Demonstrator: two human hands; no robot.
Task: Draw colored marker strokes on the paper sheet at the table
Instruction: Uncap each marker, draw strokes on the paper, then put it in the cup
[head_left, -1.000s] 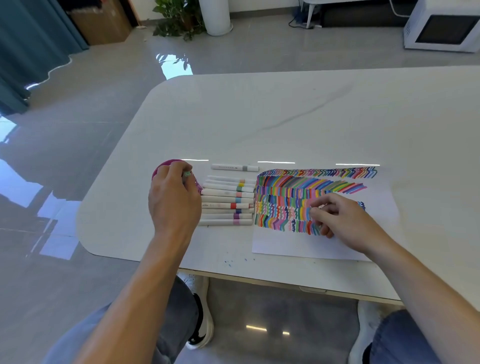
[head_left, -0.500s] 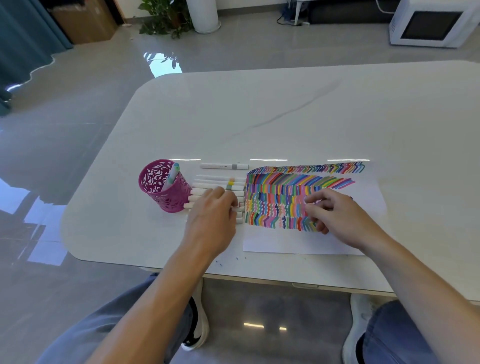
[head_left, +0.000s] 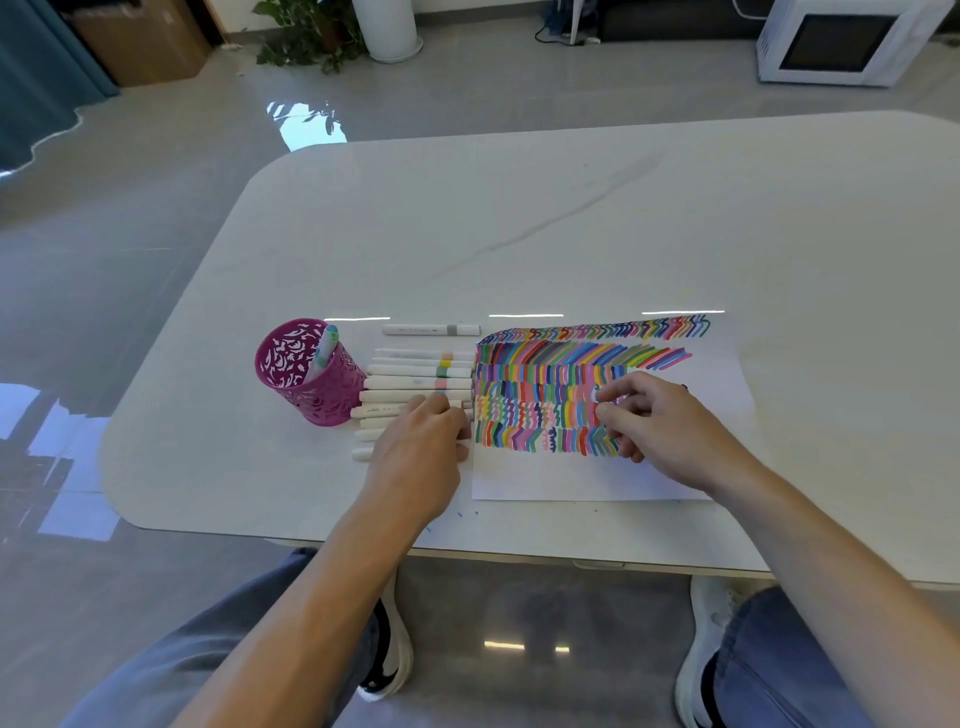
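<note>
The paper sheet (head_left: 597, 480) lies flat near the front edge of the table (head_left: 519, 234), right of centre, its upper part packed with rows of colored strokes (head_left: 540, 395) and its lower strip bare. The right hand (head_left: 667, 434) rests on the drawn area, probably to pin the sheet so it does not slide. Its fingers are bent with the tips drawn close to the thumb, and something small and pale shows there, but I cannot tell whether they pinch anything.

The left hand (head_left: 418, 457) lies over the near end of a row of markers (head_left: 415, 383) laid side by side just left of the sheet, caps pointing toward it, so the color bands read at a glance and each one is a short reach away. Its fingers curl down onto the markers; whether they grip 1 is hidden. This looks like choosing the next color.

1 more marker (head_left: 431, 329) sits apart behind the row. A pink cut-out cup (head_left: 311, 395) stands beside the row with 1 marker (head_left: 326, 347) leaning inside, likely a used one
</note>
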